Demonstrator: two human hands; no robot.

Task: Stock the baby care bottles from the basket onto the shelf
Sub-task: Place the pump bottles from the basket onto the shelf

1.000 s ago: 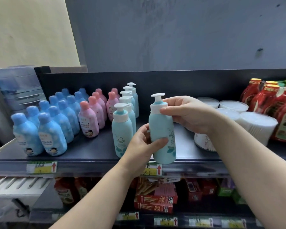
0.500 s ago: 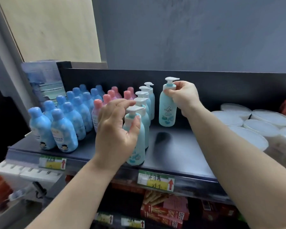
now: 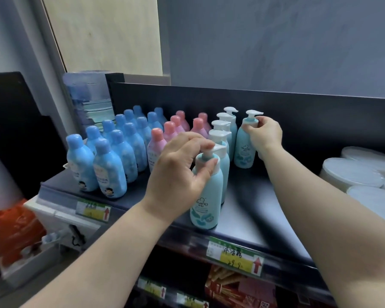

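**Progress.** The shelf carries a stocked block. Blue bottles stand at left, pink bottles beside them, then a pump row runs front to back.

- **Front bottle:** The front bottle stands upright at the near end of the pump row, close to the front lip. The left hand pinches its collar just under the pump head, thumb and fingers closed on it.
- **Rear bottle:** The rear bottle stands upright near the back panel, just right of the row's last bottle. It opens what looks like a second file. The right hand has its fingertips clamped round the collar.
- **Status:** Both bases appear seated on the shelf. Both placements are judged near complete, with release outstanding.
- **Remaining stock:** The basket is not identifiable in view, so what is left cannot be counted.

**Clearance.**

- **Open room:** Bare shelf runs from the rear bottle forward to the lip, between the pump row and the tubs at right. This is judged room for several more bottles in the new file.
- **Front edge:** The front bottle sits near the lip above the price tag. A nudge outward risks a fall. Whether it touches the bottle behind cannot be told.
- **Left side:** The left wrist passes just beside the pink bottles, so withdrawal should go straight back.
- **Right side:** The right forearm crosses the open shelf near the tubs, with no contact visible.
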